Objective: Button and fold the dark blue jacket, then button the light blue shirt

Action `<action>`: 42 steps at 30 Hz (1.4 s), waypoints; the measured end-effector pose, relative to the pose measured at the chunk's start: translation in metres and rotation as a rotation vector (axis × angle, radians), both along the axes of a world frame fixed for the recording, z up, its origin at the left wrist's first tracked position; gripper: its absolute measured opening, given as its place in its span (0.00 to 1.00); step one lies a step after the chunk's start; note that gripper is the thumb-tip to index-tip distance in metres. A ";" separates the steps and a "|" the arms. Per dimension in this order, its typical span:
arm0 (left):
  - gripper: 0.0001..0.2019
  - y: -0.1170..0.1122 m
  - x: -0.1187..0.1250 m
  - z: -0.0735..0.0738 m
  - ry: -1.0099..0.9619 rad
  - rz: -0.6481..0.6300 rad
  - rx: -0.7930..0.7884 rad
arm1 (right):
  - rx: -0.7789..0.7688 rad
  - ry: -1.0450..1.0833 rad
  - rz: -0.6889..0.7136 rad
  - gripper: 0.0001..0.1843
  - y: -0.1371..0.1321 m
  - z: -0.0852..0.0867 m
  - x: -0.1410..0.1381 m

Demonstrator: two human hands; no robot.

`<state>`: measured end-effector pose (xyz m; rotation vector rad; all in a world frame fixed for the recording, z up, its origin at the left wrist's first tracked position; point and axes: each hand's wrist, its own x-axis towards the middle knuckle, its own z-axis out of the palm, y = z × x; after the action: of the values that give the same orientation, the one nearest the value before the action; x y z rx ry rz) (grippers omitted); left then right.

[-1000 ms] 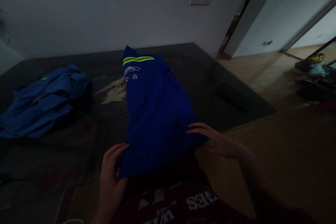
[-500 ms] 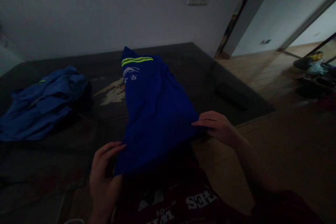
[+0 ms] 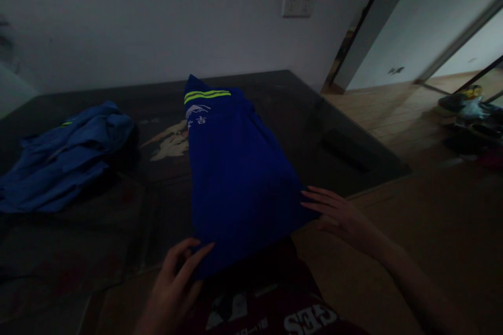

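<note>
A folded bright-blue shirt point(image 3: 239, 167) lies lengthwise on the dark table point(image 3: 275, 89), its near end reaching over the front edge toward my body. Two yellow-green stripes and a white mountain print with characters mark its far end. My left hand point(image 3: 178, 275) grips the near left corner, fingers bent over the cloth. At the near right corner, my right hand point(image 3: 334, 212) has its fingers stretched over the hem and the thumb underneath, with the cloth between them. The hem is stretched between both hands.
A second, duller blue garment point(image 3: 74, 152) lies crumpled on the table's left side. On the right part sits a dark flat oblong object point(image 3: 346, 149). The wall with a double socket point(image 3: 297, 4) stands behind. Several items point(image 3: 471, 110) are piled on the wooden floor at right.
Both hands have moved down and to the right with the near end of the shirt, drawing it a little closer to my body. The right-hand fingers are straighter. The view has tilted slightly upward.
</note>
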<state>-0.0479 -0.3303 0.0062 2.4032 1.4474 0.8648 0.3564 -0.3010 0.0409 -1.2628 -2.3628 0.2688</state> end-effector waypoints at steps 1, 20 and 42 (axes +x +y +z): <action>0.20 0.000 -0.004 -0.001 0.003 0.033 -0.018 | -0.023 0.076 -0.070 0.19 0.001 0.003 -0.002; 0.46 0.014 0.013 0.034 -0.650 0.220 -0.935 | -0.415 0.438 -0.524 0.19 0.013 0.005 -0.026; 0.31 0.016 0.008 0.030 -0.574 0.224 -0.744 | -1.033 1.066 -0.340 0.20 0.010 0.014 -0.030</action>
<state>-0.0402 -0.3144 0.0366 1.3397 1.4562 0.7777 0.3269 -0.2906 0.0549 -1.3312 -1.0128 1.6820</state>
